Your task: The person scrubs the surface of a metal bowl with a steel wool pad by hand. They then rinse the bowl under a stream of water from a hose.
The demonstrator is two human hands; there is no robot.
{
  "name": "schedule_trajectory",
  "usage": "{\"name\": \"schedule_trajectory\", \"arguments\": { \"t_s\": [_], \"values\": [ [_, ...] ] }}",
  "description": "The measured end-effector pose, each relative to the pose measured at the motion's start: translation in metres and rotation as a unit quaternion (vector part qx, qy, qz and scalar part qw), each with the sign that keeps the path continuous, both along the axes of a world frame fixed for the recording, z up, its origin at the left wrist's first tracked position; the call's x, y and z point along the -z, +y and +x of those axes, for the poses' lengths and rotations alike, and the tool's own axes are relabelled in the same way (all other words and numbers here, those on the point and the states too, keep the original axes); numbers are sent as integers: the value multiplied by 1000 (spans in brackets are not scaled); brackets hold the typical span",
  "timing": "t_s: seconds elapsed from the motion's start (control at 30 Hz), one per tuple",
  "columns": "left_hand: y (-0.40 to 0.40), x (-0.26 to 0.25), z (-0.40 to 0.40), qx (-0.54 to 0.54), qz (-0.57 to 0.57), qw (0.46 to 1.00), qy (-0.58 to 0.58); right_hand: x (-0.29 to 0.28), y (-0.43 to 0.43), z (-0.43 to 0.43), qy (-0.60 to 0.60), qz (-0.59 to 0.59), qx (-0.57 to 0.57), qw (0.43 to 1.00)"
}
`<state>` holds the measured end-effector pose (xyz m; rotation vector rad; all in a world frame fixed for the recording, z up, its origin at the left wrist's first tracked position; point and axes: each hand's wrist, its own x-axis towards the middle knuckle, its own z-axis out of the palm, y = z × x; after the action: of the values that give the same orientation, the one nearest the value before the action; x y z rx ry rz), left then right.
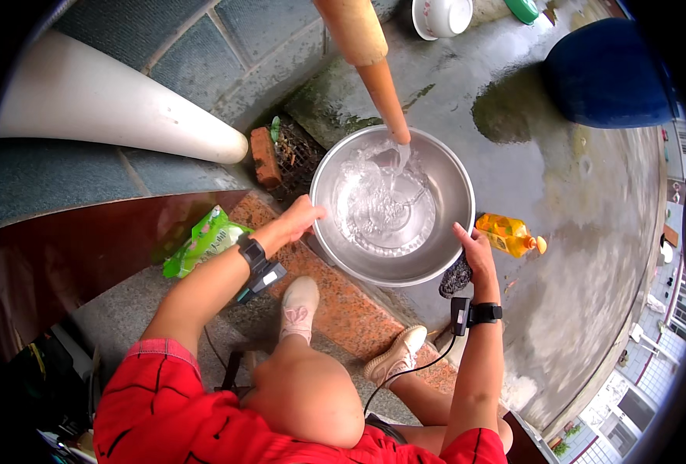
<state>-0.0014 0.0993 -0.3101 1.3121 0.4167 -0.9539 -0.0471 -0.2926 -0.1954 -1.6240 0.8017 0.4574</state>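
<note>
A round stainless steel basin point(430, 255) is held between both my hands, with water point(383, 209) in its bottom. My left hand point(302, 219) grips the rim at the left, thumb on top. At the lower right, my right hand point(476, 252) holds the rim, its thumb over the edge and the other fingers partly hidden. A dark mesh scrubber point(456, 277) shows below the basin beside my right hand; whether that hand touches it I cannot tell. Water pours into the basin from an orange hose-like spout point(385, 101) above the far rim.
An orange pump bottle point(505, 235) lies right of the basin on wet concrete. A green plastic packet point(206, 243) lies left by a granite step point(343, 296). A brick point(265, 158), a white pipe point(122, 104), a white enamel-like bowl point(443, 17) and a large blue container point(610, 75) stand beyond.
</note>
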Motion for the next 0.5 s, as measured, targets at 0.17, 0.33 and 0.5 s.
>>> {"name": "schedule_trajectory", "arguments": {
  "t_s": [0.17,0.33,0.5],
  "values": [
    [-14,-13,-31,-145,-30,989,22,28,45,-29,8,16,96,995],
    [-48,8,-59,-276,-148,945,97,31,140,-48,-19,15,102,994],
    [-60,3,-56,-121,-62,984,114,62,145,-42,-16,46,196,979]
  ]
}}
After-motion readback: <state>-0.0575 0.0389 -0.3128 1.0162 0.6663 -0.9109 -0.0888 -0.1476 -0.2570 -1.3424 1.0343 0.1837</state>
